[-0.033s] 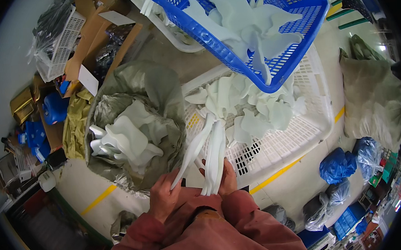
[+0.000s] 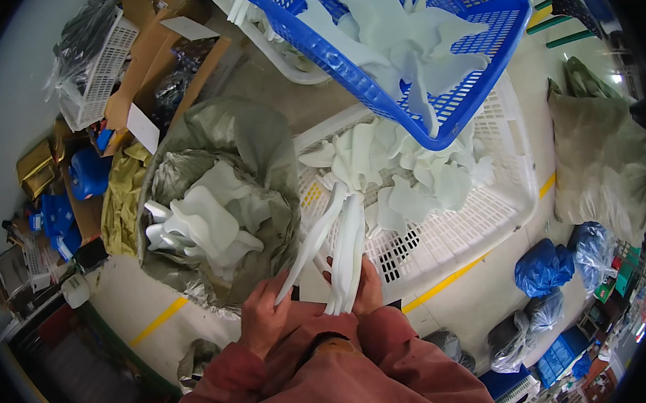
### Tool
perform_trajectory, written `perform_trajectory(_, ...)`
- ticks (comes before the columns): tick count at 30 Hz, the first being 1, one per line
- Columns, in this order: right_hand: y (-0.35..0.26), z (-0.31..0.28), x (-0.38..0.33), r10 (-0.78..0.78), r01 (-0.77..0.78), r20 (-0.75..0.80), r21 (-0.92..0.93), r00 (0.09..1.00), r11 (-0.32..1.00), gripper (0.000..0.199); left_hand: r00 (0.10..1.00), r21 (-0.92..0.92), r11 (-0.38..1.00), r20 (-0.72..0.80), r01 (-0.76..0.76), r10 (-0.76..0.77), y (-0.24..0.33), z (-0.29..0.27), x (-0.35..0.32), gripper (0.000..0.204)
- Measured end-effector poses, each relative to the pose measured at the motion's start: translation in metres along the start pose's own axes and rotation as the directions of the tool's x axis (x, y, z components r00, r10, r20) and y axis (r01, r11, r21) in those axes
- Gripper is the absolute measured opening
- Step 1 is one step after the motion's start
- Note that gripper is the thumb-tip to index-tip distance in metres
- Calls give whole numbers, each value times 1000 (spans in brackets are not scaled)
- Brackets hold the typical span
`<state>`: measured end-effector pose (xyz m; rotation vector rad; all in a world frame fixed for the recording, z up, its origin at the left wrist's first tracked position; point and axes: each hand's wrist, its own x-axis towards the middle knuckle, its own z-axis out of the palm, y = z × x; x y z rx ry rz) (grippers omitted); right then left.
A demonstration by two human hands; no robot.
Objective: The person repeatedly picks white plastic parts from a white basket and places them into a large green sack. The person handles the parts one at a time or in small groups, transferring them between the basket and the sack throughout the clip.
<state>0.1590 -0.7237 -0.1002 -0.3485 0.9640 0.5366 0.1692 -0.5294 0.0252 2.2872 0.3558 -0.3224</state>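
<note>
My left hand (image 2: 263, 314) is closed on the lower end of a curved white foam-like piece (image 2: 309, 234), which stands on edge. My right hand (image 2: 369, 287) grips several similar thin pieces (image 2: 347, 252) bunched side by side. Their upper ends meet those of the left piece over the edge of a white slatted crate (image 2: 513, 188). In that crate lies a heap of the same wavy pieces (image 2: 426, 179). More pale pieces (image 2: 203, 223) fill an open grey-green woven sack (image 2: 258, 135) to the left. Whether the held pieces touch the heap I cannot tell.
A blue basket (image 2: 375, 97) with more white pieces overhangs the crate's far side. Cardboard boxes (image 2: 122, 88) and a blue jug (image 2: 89, 173) stand at the left. A full sack (image 2: 597, 163) and bagged bundles (image 2: 543, 266) are at the right. Yellow floor lines (image 2: 448, 282) run nearby.
</note>
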Motion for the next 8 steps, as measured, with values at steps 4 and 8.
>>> perform_trajectory(4, -1, 0, -3, -55, 28, -106, -238, 993, 971, 49, 998, 34, 998, -3, 58, -58, -12, -7, -6, 25)
perform_trajectory(8, -10, 33, -11, 22, -14, 190, -43, 982, 999, 51, 916, -459, 801, 81, 385, -394, -45, -23, -16, 18)
